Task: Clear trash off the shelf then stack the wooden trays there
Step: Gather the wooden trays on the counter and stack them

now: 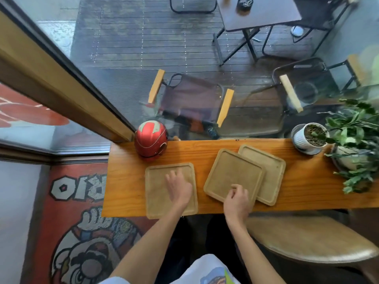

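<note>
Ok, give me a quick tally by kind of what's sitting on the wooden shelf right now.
Square wooden trays: 3, one under the left hand at, one under the right hand at, one partly beneath it at
Red helmet: 1
White ribbed plant pot: 1
Leafy plants: cannot separate
Total: 5

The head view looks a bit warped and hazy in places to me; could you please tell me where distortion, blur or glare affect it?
Head view: wide-angle bending bows the shelf edges and window frame; the left hand on the left tray is motion-blurred at its fingers; reflections veil the glass above the red helmet; the plant goes soft at the right edge; lighting is even, shadows weak.
</note>
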A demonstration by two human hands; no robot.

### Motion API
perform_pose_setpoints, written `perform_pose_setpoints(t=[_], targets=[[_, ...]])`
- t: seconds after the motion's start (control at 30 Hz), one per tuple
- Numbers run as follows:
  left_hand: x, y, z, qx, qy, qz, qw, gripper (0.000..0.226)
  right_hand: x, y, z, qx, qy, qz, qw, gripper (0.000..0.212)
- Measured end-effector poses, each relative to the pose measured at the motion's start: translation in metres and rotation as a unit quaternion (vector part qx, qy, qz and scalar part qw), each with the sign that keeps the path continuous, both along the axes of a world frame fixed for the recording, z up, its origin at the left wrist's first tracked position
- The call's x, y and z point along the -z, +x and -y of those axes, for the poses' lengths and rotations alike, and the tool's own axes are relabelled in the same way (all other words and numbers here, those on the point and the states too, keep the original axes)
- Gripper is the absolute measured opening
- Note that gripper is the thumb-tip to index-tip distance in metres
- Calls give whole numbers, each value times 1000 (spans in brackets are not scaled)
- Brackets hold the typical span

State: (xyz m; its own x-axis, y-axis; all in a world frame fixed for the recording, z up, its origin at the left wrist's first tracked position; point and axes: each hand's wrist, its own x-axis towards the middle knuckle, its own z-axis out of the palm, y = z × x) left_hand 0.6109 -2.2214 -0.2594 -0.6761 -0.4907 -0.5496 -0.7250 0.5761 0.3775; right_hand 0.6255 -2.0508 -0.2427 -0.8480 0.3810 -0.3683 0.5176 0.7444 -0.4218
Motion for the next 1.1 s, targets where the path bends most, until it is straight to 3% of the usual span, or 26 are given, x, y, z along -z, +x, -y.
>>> perform_pose_setpoints(t=[0.13,0.33,0.53,0.63,0.83,1.1], targets=[[10,-34,-62,69,161,-44,984,40,19,-23,-57,121,-5,52,991,41],[37,-55,-86,40,114,17,992,43,47,-37,-91,163,-88,125,975,51],[43,-62,-75,46,157,61,985,56,52,-48,-100,193,-100,137,966,42],[36,-65,-61,42,183,50,981,54,52,-53,-108,182,-119,148,965,42],[-6,-26,3,-56,236,0,970,48,38,-39,-62,95,-128,141,977,36],[-1,65,108,-142,172,17,975,41,40,-4,59,-40,-134,178,974,35]])
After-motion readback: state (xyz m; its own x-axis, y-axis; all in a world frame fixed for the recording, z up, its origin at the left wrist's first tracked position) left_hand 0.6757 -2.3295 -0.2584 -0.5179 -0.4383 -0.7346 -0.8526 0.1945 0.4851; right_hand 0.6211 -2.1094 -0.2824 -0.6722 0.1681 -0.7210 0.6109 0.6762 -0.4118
